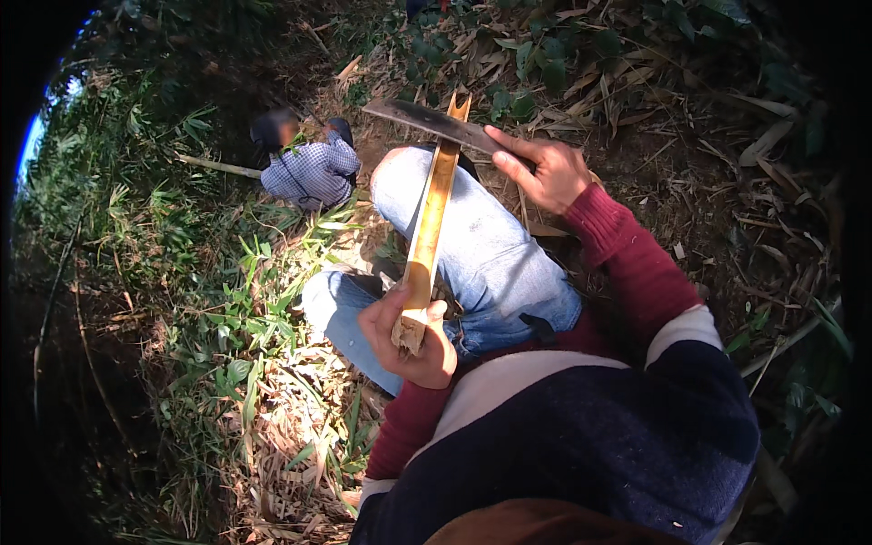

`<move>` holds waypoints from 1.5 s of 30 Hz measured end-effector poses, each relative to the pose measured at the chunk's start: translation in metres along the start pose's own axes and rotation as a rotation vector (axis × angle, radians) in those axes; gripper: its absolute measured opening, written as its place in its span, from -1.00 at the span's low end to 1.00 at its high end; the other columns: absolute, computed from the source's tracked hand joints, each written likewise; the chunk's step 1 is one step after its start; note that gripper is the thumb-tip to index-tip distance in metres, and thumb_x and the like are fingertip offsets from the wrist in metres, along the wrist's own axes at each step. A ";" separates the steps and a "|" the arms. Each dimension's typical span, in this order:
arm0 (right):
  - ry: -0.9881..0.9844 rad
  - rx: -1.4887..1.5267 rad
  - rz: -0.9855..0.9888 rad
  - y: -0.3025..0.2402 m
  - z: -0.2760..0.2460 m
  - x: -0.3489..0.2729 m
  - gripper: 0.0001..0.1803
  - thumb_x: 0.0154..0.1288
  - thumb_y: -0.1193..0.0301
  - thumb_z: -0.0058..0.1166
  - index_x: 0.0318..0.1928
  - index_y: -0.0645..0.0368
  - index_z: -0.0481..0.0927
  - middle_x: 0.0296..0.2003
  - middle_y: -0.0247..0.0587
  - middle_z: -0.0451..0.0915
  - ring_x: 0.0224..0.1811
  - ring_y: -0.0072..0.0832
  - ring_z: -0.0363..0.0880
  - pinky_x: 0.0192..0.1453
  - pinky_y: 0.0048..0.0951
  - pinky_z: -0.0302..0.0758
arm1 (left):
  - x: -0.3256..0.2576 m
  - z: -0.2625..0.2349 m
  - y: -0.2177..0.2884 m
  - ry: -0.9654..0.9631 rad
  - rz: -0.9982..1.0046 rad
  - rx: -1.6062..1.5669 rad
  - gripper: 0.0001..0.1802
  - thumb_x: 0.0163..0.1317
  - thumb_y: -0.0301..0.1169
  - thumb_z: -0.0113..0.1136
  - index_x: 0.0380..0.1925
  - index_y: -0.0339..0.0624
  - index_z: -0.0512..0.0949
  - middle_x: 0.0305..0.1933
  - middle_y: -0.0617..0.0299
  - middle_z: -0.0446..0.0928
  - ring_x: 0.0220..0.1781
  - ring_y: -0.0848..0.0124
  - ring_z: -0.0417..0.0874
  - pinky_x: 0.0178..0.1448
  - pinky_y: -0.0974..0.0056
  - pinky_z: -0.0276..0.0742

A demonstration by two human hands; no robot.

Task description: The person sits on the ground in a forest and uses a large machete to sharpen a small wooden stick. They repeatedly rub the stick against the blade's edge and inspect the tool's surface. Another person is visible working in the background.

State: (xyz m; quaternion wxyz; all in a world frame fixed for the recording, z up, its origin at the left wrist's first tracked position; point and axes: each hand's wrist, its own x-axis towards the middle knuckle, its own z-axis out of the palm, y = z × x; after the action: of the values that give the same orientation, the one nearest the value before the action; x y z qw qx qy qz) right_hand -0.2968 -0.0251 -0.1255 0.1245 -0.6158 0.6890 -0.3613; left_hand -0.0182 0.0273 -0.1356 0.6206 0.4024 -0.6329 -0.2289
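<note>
A split length of bamboo (432, 218), yellow and hollowed like a trough, slants across my jeans-clad legs. My left hand (434, 363) is closed around its near end, where the wood looks ragged. The far end is notched into a fork. In my right hand (554, 174) is a machete (413, 118) with a broad dark blade. This blade lies across the bamboo just short of the forked end and points left. My right thumb and a finger press along the blade; the handle is hidden by the hand.
Ahead to the left, another person (309, 171) in a checked shirt crouches low, with a pale pole (218, 166) beside them. Green undergrowth (227, 327) covers the left side. Dry leaves (772, 136) litter the soil on the right.
</note>
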 end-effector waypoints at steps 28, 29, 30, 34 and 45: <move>-0.054 -0.013 -0.463 -0.050 -0.006 -0.034 -0.33 0.29 -0.12 0.23 0.35 -0.18 0.60 -0.63 -0.31 0.29 -0.69 -0.36 0.34 -0.58 -0.29 0.31 | 0.002 -0.005 0.008 -0.071 -0.115 -0.034 -0.65 0.26 -0.59 0.35 -0.02 -0.24 0.44 -0.02 0.06 0.42 0.03 0.22 0.58 0.21 0.13 0.51; -0.040 -0.078 -0.395 -0.043 -0.002 -0.029 -0.33 0.29 -0.11 0.23 0.35 -0.18 0.59 -0.63 -0.30 0.30 -0.68 -0.36 0.36 -0.58 -0.28 0.33 | -0.001 -0.009 0.003 -0.062 -0.180 -0.115 -0.69 0.28 -0.61 0.29 -0.03 -0.25 0.43 0.02 0.05 0.43 0.02 0.24 0.60 0.19 0.17 0.53; -0.026 -0.143 -0.325 -0.038 -0.001 -0.022 -0.33 0.29 -0.10 0.24 0.35 -0.17 0.59 -0.63 -0.28 0.32 -0.68 -0.36 0.37 -0.57 -0.28 0.35 | 0.001 -0.012 0.003 -0.109 -0.237 -0.192 -0.70 0.30 -0.61 0.27 -0.03 -0.25 0.42 0.05 0.04 0.43 0.02 0.23 0.62 0.18 0.17 0.55; -0.016 -0.233 -0.214 -0.044 0.000 -0.008 -0.39 0.34 -0.08 0.21 0.35 -0.24 0.58 -0.59 -0.24 0.42 -0.63 -0.34 0.47 -0.51 -0.24 0.44 | 0.020 -0.021 0.029 -0.265 -0.564 -0.534 -0.69 0.38 -0.62 0.14 0.07 -0.28 0.37 0.16 -0.01 0.42 0.09 0.06 0.68 0.13 0.03 0.69; -0.077 -0.012 -0.322 -0.070 0.003 -0.040 -0.33 0.22 -0.04 0.33 0.34 -0.22 0.60 -0.64 -0.22 0.35 -0.63 -0.29 0.39 -0.50 -0.24 0.37 | 0.100 -0.026 0.013 -0.840 -1.339 -0.802 -0.45 0.39 -0.43 0.03 0.36 -0.30 0.25 0.12 -0.16 0.55 -0.21 0.17 0.74 -0.20 0.15 0.76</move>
State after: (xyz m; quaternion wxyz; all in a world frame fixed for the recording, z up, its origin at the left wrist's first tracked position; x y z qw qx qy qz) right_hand -0.2331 0.0129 -0.0928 0.0878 -0.7325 0.5780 -0.3486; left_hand 0.0135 -0.0391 -0.0623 0.1674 0.3233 -0.3123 -0.8774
